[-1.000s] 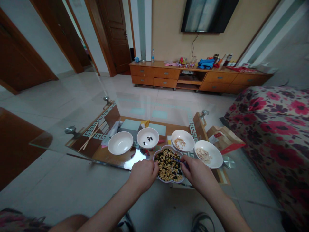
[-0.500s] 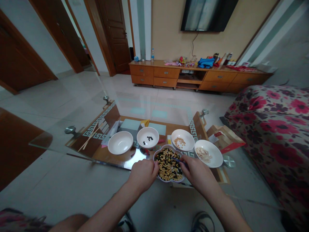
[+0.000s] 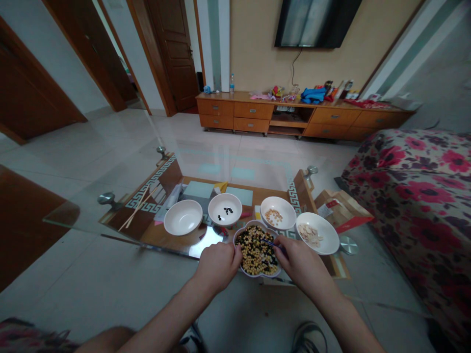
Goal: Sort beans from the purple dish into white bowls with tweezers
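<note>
A lobed white bowl of mixed beans (image 3: 256,253) sits at the near edge of a glass table (image 3: 91,206). My left hand (image 3: 218,265) is closed against the bowl's left rim. My right hand (image 3: 302,262) pinches thin blue tweezers (image 3: 271,243) whose tip reaches over the beans. Behind stand an empty white bowl (image 3: 183,217), a white bowl with a few black beans (image 3: 225,209), a white bowl with yellow beans (image 3: 278,213) and a white bowl with pale seeds (image 3: 317,233).
Wooden chopsticks (image 3: 140,206) lie on the table's left part. A floral sofa (image 3: 415,196) fills the right side. A brown box (image 3: 340,210) rests beside the table. A low wooden cabinet (image 3: 294,117) and a wall television (image 3: 312,22) stand at the back.
</note>
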The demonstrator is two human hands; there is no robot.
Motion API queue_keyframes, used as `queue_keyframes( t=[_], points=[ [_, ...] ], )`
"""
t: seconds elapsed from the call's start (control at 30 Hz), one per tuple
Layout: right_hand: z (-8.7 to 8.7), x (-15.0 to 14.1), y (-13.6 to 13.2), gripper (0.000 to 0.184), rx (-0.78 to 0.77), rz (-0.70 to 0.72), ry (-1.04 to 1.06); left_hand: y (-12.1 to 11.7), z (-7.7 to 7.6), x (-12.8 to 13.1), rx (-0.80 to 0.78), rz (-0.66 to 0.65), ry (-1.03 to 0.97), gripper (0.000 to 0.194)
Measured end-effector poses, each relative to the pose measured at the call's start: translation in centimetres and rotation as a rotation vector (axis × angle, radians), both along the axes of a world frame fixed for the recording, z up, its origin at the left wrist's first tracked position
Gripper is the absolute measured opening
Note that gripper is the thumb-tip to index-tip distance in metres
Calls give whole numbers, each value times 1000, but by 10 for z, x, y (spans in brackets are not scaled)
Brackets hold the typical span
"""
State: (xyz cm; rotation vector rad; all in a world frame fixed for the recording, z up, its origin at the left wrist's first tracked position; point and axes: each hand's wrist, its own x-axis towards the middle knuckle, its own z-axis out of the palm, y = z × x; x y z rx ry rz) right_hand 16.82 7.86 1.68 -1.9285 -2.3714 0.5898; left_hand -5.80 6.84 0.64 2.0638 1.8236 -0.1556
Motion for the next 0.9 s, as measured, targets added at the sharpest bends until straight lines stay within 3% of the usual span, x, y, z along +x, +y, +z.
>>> queue_keyframes(
  t=[0.9],
  points=[
    [-1,1,0,25,21,12,42,0,-2,0,13,0,-7,62]
  ],
)
